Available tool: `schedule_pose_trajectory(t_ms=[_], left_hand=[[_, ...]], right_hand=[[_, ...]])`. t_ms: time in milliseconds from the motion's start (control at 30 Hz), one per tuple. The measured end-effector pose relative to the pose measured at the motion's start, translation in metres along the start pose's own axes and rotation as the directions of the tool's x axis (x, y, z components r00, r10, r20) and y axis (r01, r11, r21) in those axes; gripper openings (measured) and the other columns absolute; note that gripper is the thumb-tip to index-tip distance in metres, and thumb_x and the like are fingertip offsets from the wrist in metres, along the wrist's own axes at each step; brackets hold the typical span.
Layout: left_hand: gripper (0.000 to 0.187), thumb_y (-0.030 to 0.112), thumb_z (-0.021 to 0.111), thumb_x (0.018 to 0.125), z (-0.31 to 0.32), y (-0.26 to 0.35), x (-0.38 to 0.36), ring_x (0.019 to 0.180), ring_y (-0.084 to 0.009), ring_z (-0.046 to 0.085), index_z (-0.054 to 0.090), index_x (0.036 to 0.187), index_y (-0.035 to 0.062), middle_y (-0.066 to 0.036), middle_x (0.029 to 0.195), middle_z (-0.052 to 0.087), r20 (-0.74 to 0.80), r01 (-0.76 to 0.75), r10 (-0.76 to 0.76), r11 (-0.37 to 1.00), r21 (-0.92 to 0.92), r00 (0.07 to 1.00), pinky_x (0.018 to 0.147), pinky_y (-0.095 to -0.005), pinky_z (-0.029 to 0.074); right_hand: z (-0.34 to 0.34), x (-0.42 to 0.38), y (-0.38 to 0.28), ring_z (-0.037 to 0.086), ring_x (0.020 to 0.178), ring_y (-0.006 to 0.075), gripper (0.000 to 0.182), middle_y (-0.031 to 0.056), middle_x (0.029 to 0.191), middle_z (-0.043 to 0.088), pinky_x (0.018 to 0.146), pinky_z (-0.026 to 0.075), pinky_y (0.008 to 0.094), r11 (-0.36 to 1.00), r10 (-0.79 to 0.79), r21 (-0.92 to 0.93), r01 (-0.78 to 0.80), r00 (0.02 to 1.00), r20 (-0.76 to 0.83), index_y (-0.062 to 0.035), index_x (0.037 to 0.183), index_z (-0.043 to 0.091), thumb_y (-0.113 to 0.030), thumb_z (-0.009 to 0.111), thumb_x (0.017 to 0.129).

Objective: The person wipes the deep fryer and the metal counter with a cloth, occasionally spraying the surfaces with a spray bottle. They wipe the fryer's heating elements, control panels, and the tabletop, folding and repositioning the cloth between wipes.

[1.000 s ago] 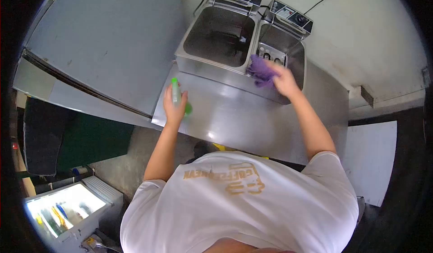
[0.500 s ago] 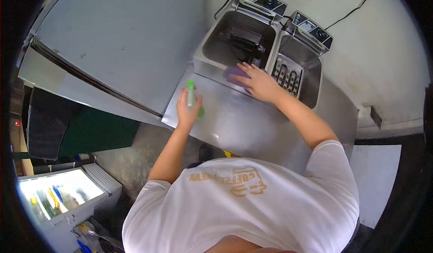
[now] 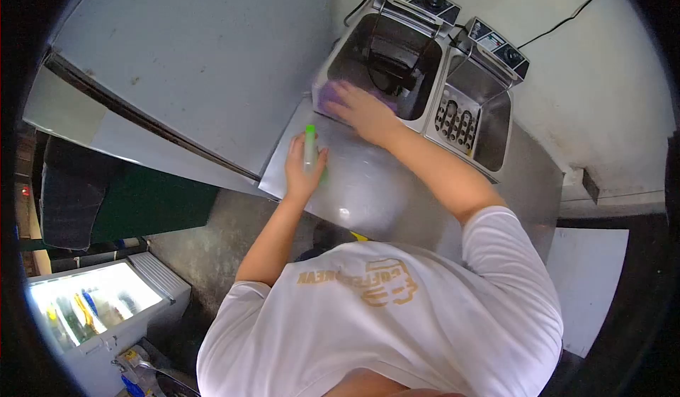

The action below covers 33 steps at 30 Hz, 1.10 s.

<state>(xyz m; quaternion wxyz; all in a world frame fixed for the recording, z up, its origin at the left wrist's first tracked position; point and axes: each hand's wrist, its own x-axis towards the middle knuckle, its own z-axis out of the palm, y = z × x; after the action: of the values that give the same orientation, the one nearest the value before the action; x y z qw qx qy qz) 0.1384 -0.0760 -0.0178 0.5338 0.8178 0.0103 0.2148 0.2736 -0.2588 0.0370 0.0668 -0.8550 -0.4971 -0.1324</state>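
Twin-tank electric fryer (image 3: 433, 99) stands on the steel worktop (image 3: 397, 184), and the right hand (image 3: 363, 111), fingers spread flat over a purple cloth (image 3: 329, 98), has slid along the fryer's front edge to its front left corner, so the wiping contact now lies at that end. Against the earlier frame, where the cloth lay farther right, the left hand (image 3: 304, 174) has hardly shifted, its grip closed around a green-capped bottle (image 3: 309, 147).
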Motion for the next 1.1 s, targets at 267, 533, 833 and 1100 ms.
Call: schedule_pose_trajectory(t_ms=[267,533,833,1100], left_hand=[[0.039,0.011,0.071,0.079,-0.004,0.008,-0.002,0.099,-0.0368,0.058,0.054,0.113,0.0007,-0.018,0.107,0.058,0.016,0.046,-0.045,0.995,-0.094,0.999,0.085,-0.0414,0.047],[0.041,0.008,0.070,0.078,0.001,-0.005,-0.001,0.098,-0.0361,0.059,0.054,0.115,0.0023,-0.017,0.106,0.059,-0.012,-0.103,0.104,0.994,0.033,0.995,0.084,-0.0413,0.047],[0.039,0.004,0.069,0.078,0.005,-0.003,-0.001,0.096,-0.0308,0.060,0.055,0.114,0.0020,-0.014,0.108,0.060,-0.022,-0.088,0.089,0.994,0.062,0.996,0.081,-0.0375,0.049],[0.037,0.003,0.067,0.080,0.008,-0.001,-0.002,0.078,-0.0188,0.058,0.056,0.115,0.0012,-0.009,0.106,0.061,-0.061,-0.145,0.148,0.988,0.049,0.987,0.076,-0.0331,0.047]], right_hand=[[-0.032,-0.070,0.009,0.035,0.139,0.0347,0.050,0.0175,0.151,0.034,0.112,0.034,0.0410,0.996,0.086,-0.002,-0.087,0.989,0.118,-0.0134,0.132,0.056,-0.004,0.050,0.083],[0.016,0.050,-0.013,0.037,0.137,0.0359,0.040,0.0189,0.146,0.040,0.113,0.032,0.0429,1.000,-0.006,0.010,0.008,0.993,-0.119,-0.0112,0.127,0.059,-0.017,0.047,0.090],[0.013,-0.006,-0.004,0.040,0.135,0.0356,0.041,0.0186,0.145,0.044,0.111,0.035,0.0432,0.988,0.109,0.127,-0.089,0.981,-0.163,-0.0121,0.127,0.060,-0.011,0.048,0.087],[-0.078,-0.163,0.018,0.052,0.125,0.0311,0.048,0.0161,0.133,0.056,0.105,0.042,0.0402,0.889,0.356,0.296,-0.349,0.934,0.032,-0.0101,0.119,0.065,0.003,0.052,0.075]])
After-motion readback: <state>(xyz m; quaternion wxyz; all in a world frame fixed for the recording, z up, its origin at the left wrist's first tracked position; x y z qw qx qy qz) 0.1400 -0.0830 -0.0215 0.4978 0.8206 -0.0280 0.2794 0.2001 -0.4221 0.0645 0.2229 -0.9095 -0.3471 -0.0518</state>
